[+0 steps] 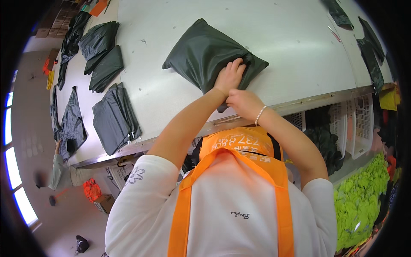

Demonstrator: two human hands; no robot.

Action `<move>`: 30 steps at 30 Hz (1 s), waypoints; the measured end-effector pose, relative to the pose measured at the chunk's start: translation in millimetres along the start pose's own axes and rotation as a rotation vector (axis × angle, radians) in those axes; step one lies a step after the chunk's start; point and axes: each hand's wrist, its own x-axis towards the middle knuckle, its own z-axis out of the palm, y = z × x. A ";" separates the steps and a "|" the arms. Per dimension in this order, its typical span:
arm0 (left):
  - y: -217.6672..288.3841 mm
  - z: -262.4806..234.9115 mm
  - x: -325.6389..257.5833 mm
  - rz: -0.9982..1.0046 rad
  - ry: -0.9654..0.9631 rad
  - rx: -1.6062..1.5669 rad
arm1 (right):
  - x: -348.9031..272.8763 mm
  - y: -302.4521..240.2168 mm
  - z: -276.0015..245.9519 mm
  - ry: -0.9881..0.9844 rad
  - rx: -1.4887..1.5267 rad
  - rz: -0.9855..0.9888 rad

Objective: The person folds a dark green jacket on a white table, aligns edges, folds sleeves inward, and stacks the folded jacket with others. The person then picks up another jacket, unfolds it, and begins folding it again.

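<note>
A glossy dark green, puffed-up fabric bundle (pixel 195 55) lies on the white table, pointed at its corners. My left hand (pixel 230 76) rests on its right part, fingers curled into a dark fold. Just below, my right hand (pixel 245 104) is closed in a pinch close to the left wrist, by the table's front edge. What its fingertips hold, if anything, is hidden. A dark corner of the material shows under the right fingers. A thin band circles my left wrist, and a beaded bracelet my right.
Folded dark sheets (pixel 114 118) and more stacks (pixel 100 47) lie on the left of the white table (pixel 274 25). Dark pieces (pixel 371 60) lie at the right. Below are white plastic crates (pixel 359 124) and a lime-green heap (pixel 359 201). Another person's arm (pixel 58 165) reaches in at far left.
</note>
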 end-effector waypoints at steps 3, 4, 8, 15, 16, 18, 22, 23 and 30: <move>12.0 -24.2 1.7 -0.128 -0.261 -0.243 | -13.0 3.7 -27.0 0.062 0.080 0.019; 11.3 -21.4 -7.4 -0.135 -0.255 -0.357 | -18.8 2.9 -36.5 0.027 0.055 0.008; 51.1 -39.8 -43.1 -0.347 -0.287 -0.947 | -43.1 24.5 -56.1 0.018 0.037 -0.017; 32.6 -51.4 9.0 0.014 0.029 -0.078 | -33.5 31.4 -50.0 0.274 -0.134 0.259; 26.8 -45.2 9.1 0.081 -0.007 -0.013 | -21.5 26.8 -48.0 0.419 -0.136 0.278; 26.8 -42.0 10.1 0.109 -0.024 0.062 | -1.5 31.4 -48.4 0.604 -0.227 0.332; 24.4 -38.6 11.7 0.120 -0.138 0.171 | 20.1 75.4 -43.6 0.356 -0.358 0.506; 23.8 -36.0 11.4 0.108 -0.169 0.175 | 29.2 72.6 -49.0 0.359 -0.329 0.480; -6.1 1.2 22.0 -0.129 -0.105 0.225 | 49.2 59.9 -27.6 0.347 -0.182 0.301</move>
